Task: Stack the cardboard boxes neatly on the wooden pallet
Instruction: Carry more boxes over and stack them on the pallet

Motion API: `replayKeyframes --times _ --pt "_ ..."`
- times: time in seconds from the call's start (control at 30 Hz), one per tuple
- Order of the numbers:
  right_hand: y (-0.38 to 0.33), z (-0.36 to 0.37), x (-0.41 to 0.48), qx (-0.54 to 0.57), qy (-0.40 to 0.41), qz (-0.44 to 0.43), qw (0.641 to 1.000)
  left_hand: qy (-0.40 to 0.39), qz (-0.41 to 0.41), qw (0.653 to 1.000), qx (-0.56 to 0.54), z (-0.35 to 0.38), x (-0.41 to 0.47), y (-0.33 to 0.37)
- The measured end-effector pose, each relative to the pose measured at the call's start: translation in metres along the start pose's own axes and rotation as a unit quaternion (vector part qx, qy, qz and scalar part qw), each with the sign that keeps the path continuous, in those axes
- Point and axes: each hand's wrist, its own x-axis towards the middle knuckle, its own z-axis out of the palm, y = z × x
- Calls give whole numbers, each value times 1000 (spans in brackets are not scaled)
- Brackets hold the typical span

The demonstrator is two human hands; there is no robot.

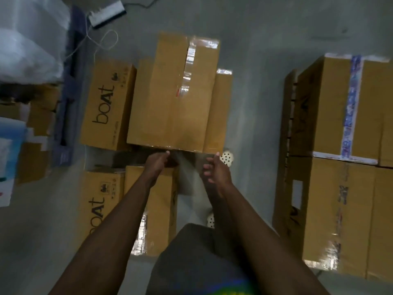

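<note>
I am at the pick-up step. The big taped box (174,99) is just in front of both hands, with other boxes close around it. My left hand (157,161) touches its near edge, but I cannot tell if the fingers hook it. My right hand (214,169) is just short of the box, fingers loose, holding nothing. Next, I think both hands must grip the box, lift it, and carry it far to the right of my right hand, to the stacked boxes (340,145).
</note>
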Motion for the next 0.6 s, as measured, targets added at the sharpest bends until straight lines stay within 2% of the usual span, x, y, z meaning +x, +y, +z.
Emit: replayKeyframes --times 0.07,0.17,0.3,0.33,0.43,0.5,0.6 --pt "-18 18 33 -42 32 1 999 40 -19 999 22 -8 46 17" --pt "-41 36 88 -168 52 -21 984 138 -34 989 35 -14 103 38" --pt "-74 48 149 -197 63 7 978 220 -57 972 62 -21 157 45" --pt "-77 50 165 -201 56 20 978 217 -70 972 59 -23 165 43" --pt "-73 54 183 -152 14 82 985 143 -103 984 -3 -27 176 27" --pt "-65 58 179 -117 -5 115 986 118 -98 988 -9 -30 176 20" --pt "-52 63 168 -86 36 92 991 100 -90 991 -19 -32 169 17"
